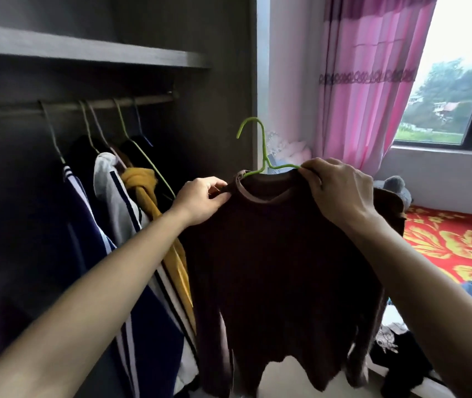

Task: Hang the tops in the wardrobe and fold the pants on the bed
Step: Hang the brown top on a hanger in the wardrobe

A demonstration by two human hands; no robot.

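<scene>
The person is holding a brown top (272, 268) on a green hanger (261, 150), just before the right side of the wardrobe (217, 96). The L hand (203, 201) is pinching the top's shoulder beside the collar; the R hand (335, 188) is pinching the other shoulder together w/ the hanger arm. The top is hanging flat btw. both hands, long axis going straight down. The hook is standing above the hands and opening to the left, toward the rail (154, 99), which is lying higher and leftward. The L hand is nearer to it, so the lift is probably needing to go up and left, to the rail's bare right end.
</scene>
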